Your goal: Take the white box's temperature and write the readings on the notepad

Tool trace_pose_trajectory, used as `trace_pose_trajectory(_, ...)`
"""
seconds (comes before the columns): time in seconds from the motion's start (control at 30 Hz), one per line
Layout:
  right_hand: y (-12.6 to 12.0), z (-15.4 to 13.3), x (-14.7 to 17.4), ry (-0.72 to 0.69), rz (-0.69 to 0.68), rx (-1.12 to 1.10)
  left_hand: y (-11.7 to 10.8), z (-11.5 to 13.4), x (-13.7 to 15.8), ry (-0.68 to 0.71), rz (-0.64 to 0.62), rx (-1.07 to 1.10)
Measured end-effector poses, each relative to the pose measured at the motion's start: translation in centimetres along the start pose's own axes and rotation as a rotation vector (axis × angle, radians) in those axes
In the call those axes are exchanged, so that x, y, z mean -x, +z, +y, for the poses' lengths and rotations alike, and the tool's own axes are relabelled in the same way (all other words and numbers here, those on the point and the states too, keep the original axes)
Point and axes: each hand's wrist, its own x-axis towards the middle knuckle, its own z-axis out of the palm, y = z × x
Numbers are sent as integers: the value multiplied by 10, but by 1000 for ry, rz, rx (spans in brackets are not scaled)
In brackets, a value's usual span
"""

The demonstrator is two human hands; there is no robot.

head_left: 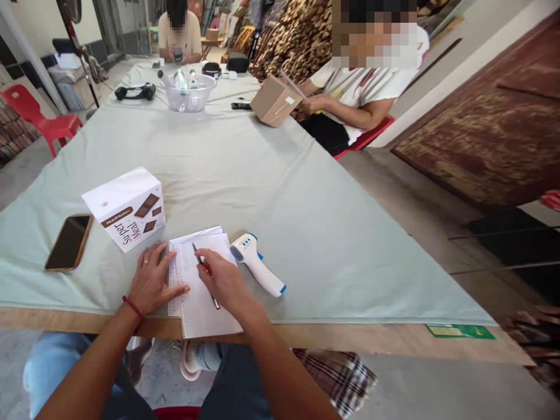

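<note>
One translucent basin [203, 95] of clear bottles [180, 80], well beyond the pen [197, 253]

Sheets of paper [199, 298] lie at the near edge of the worktop [219, 157], a thermometer [257, 265] just to their right, a box [131, 210] behind and left — and a phone [69, 242] farther left. Toward the far end, a basin [188, 99] holds bottles [181, 81]; right of it — before a seated person [367, 99] — is a carton [275, 102].

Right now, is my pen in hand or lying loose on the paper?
In your right hand: its fingers grip the pen over the white sheet, one end showing beyond them and the other below the hand.
</note>
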Motion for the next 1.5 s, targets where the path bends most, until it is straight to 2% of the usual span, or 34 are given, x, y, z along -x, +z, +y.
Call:
trace_pose_trajectory(0.07,-11,3,13,-98,96,-217,1,1,0,-5,1,8)
trace_pose_trajectory(0.17,-17,2,32,-129,197,-506,1,2,0,-5,-2,4)
trace_pose_trajectory(0.23,-12,-1,41,-77,255,-611,2,2,-1,1,-3,-5)
trace_pose_trajectory(0.33,-3,-6,43,75,349,-636,3,2,-2,2,4,1)
trace_pose_trajectory(0.4,0,-9,38,133,316,-656,4,3,-1,-5,7,16)
trace_pose_trajectory(0.5,3,-13,24,212,183,-705,4,6,-1,-11,16,31)
trace_pose_trajectory(0.6,7,-14,9,350,88,-735,4,8,0,-21,24,31)
trace_pose_trajectory(0.7,14,-10,2,398,72,-716,3,10,1,-30,10,30)
trace_pose_trajectory(0.87,28,-5,8,335,305,-587,3,11,1,-35,9,51)
trace_pose_trajectory(1.13,37,0,13,264,272,-455,3,13,1,-46,17,50)
trace_pose_trajectory(1.5,36,-1,14,253,200,-458,2,14,1,-49,16,51)
